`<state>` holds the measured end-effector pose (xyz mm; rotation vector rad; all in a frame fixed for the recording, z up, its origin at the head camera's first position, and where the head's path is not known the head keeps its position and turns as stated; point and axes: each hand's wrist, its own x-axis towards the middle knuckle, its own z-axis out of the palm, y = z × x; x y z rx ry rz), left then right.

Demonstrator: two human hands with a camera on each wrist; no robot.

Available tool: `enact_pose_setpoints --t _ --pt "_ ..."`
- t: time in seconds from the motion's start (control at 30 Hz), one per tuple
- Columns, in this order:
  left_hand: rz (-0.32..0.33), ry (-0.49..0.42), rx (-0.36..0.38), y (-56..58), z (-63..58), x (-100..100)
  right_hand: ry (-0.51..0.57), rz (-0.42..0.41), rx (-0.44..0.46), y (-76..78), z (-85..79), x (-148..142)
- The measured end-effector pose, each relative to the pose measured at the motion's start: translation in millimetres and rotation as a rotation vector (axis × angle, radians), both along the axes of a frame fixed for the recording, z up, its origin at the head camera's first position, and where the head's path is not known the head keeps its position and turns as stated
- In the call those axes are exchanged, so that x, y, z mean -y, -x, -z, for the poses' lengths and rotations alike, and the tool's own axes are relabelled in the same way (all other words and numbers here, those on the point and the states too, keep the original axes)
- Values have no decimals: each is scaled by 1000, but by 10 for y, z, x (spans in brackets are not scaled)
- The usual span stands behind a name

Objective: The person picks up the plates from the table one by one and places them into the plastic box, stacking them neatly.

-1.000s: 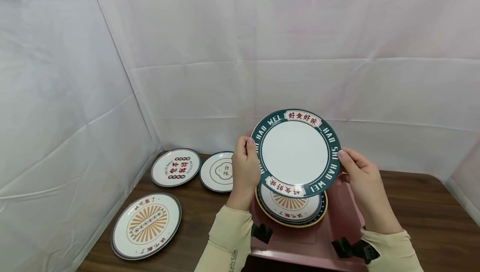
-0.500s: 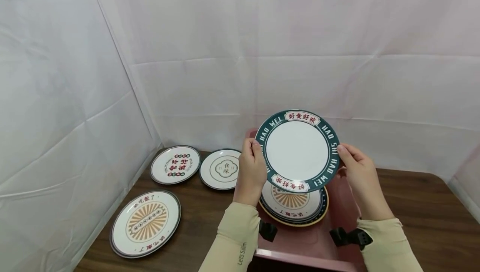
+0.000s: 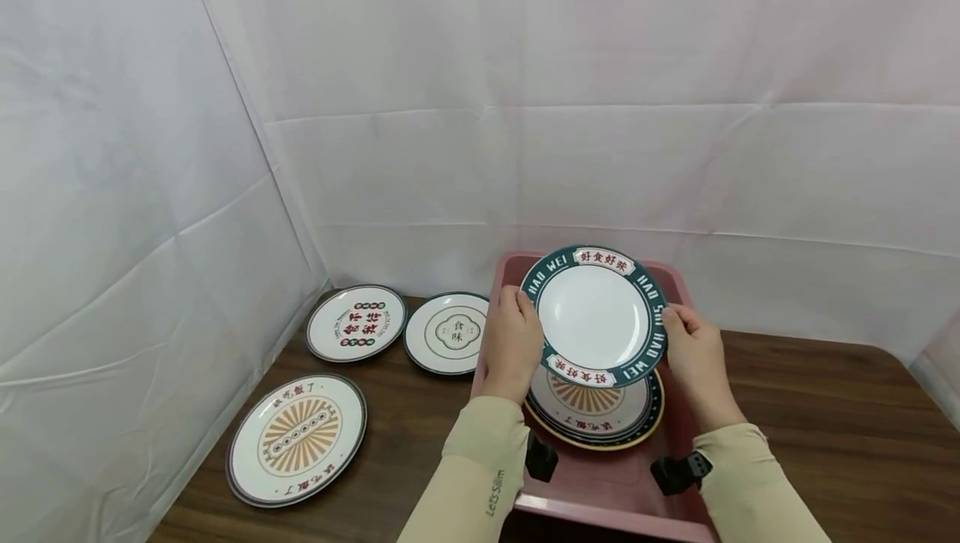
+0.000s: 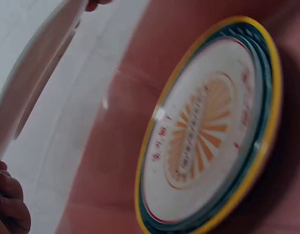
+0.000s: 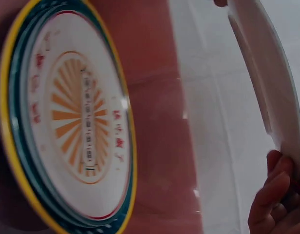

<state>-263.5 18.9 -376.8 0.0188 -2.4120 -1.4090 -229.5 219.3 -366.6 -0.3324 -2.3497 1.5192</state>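
Note:
A white plate with a dark green lettered rim (image 3: 592,316) is held up, tilted, over the pink bin (image 3: 600,493). My left hand (image 3: 514,347) grips its left edge, thumb on top and fingers curled beneath. On the opposite edge my right hand (image 3: 697,366) pinches the rim the same way. Both wrist views show the underside of this plate, with fingers wrapped round its edge. Below it, in the bin, lies a stack of plates (image 5: 72,117); the top one carries an orange sunburst, and the lowest has a yellow edge. The held plate hides the back of that stack in the head view.
On the brown wooden table (image 3: 405,443), left of the bin, lie a sunburst plate (image 3: 296,440), a plate with red characters (image 3: 357,323) and a plate with a small central emblem (image 3: 447,333). White cloth (image 3: 600,110) hangs behind and at the left.
Both hands have lowered the green-rimmed plate toward the stack in the bin. The back of the bin now shows behind it. The plates on the table lie as before.

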Motion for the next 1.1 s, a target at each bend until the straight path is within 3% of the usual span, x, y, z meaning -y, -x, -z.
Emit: enact_pose_setpoints --t 0.1,0.27,0.47,0.8,1.1 --pt "-27 118 44 18 36 -18 -130 23 28 12 66 12" --pt "-48 307 130 61 112 -31 -214 -55 149 26 121 -10" --pt "10 511 285 97 213 -72 -293 -111 240 41 201 -44" --pt "42 635 362 81 307 -164 -400 -119 288 97 291 -72" --pt "49 678 377 76 339 -175 -546 -122 248 189 416 -76"
